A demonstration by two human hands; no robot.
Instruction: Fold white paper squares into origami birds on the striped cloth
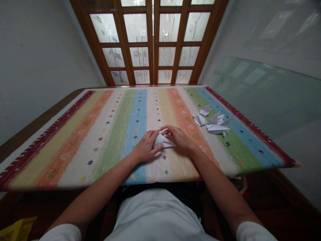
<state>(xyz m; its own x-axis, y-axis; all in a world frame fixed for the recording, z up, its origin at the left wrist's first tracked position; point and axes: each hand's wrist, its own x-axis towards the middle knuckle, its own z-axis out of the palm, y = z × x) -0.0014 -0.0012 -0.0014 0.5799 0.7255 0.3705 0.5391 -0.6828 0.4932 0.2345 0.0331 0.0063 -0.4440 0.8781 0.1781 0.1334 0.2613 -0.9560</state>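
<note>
Bench (37,125): wooden, its brown edge bare at the left. Cloth (112,134): lengthwise stripes of yellow, orange, white, green and blue, with dark red borders; covers most of the top. On the cloth:
- One folded white paper (163,141) near the front edge, with the left hand (145,147) and right hand (179,136) resting on it.
- Folded paper pieces (213,123), clustered to the right and well apart.

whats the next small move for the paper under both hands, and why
Probably pin the white paper with the left hand and press along its fold with the right hand to flatten it. Both hands are on the paper on the striped tablecloth, and it looks peaked, not flat. Other folded paper pieces lie apart on the right.
</note>
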